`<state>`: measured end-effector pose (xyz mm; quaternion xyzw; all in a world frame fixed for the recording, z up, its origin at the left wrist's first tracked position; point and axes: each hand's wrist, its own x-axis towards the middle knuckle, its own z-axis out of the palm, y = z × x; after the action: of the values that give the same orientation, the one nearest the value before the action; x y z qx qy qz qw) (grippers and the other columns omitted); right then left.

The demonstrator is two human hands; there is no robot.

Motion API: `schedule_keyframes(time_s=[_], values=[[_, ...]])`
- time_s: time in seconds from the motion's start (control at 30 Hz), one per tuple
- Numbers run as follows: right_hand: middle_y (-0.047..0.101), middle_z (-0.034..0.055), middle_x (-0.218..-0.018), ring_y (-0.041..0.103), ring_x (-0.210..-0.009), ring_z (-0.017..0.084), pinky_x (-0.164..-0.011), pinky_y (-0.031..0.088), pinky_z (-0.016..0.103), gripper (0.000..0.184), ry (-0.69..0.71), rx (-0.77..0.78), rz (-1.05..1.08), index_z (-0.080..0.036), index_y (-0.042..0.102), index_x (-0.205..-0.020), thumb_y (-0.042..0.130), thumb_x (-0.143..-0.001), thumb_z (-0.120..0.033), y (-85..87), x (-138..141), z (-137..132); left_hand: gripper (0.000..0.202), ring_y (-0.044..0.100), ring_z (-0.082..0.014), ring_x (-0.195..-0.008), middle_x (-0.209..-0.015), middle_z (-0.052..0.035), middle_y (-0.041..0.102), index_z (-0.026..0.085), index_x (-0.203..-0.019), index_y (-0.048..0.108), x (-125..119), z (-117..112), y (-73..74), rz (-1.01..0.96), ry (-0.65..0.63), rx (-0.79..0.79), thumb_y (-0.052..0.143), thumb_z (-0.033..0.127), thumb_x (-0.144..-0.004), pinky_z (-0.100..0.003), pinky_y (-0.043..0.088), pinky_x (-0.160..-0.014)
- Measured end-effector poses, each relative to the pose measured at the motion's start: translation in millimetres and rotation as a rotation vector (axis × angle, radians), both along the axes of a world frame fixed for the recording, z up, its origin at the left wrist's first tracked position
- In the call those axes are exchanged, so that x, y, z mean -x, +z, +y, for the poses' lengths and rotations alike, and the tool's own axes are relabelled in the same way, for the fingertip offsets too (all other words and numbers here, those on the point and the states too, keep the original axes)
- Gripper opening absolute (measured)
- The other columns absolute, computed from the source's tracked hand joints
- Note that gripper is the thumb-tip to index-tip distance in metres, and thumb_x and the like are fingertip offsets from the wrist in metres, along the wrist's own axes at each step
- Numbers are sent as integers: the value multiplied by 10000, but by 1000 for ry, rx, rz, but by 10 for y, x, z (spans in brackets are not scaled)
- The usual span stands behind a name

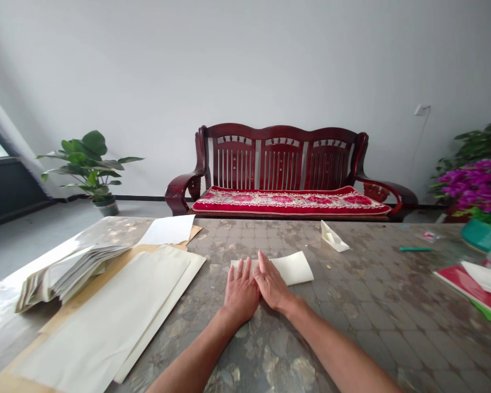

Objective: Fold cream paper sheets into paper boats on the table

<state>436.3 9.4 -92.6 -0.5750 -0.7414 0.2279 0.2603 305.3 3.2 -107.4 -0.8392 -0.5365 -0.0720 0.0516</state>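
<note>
A folded strip of cream paper [297, 268] lies on the table in front of me, its right end lifted slightly off the surface. My left hand [242, 289] rests flat on its left part, palm down with the fingers spread. Beside it, my right hand [271, 281] stands on its edge across the paper, fingers straight out and the thumb side touching my left hand. Both hands cover the middle of the strip. Behind and to the right sits a small folded paper boat [333, 238].
Large cream sheets [118, 305] and a thick stack of papers [71, 273] lie at the left, with a white sheet [168, 229] behind. A green pen [416, 249], a red folder [474, 286] and purple flowers [478, 185] are at the right. A wooden bench [282, 164] stands beyond the table.
</note>
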Motion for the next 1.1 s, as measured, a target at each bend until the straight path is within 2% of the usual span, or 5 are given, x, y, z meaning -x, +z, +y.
schedule_keyframes(time_s=[0.13,0.37,0.83,0.97,1.1], values=[[209,162,-1580,167,-1474,269,-1199,161,466,775,-9,12,-205,-45,198,-1532,87,-975,-572,-5,-170,-13,521,285,-311,-1440,-1558,-95,337,278,-1488,367,21,4,8,-17,1,-22,368,335,-971,-529,281,-1135],[156,112,-1596,127,-1483,219,-1208,124,439,700,-4,17,-447,-79,188,-1537,148,-986,-509,41,-522,-79,527,314,-285,-1432,-1548,-113,351,243,-1461,422,129,15,62,-58,65,-17,394,433,-971,-471,288,-1150],[181,70,-1603,158,-1479,205,-1197,141,463,629,-143,17,-665,-148,240,-1531,223,-980,-449,10,-1172,-113,528,314,-306,-1429,-1539,-124,357,183,-1470,408,498,132,201,42,275,40,347,367,-978,-517,263,-1149],[172,57,-1607,147,-1481,204,-1202,125,457,631,-175,21,-660,-156,237,-1534,226,-977,-450,-19,-1154,-117,544,204,-332,-1464,-1562,-165,287,103,-1461,411,284,143,351,46,287,20,410,307,-957,-508,184,-1186],[176,58,-1607,141,-1482,205,-1202,124,458,641,-163,33,-645,-168,244,-1534,199,-980,-486,-1,-1145,-126,567,200,-295,-1471,-1567,-131,295,120,-1489,358,-323,48,359,-106,60,-23,317,393,-993,-473,217,-1191]])
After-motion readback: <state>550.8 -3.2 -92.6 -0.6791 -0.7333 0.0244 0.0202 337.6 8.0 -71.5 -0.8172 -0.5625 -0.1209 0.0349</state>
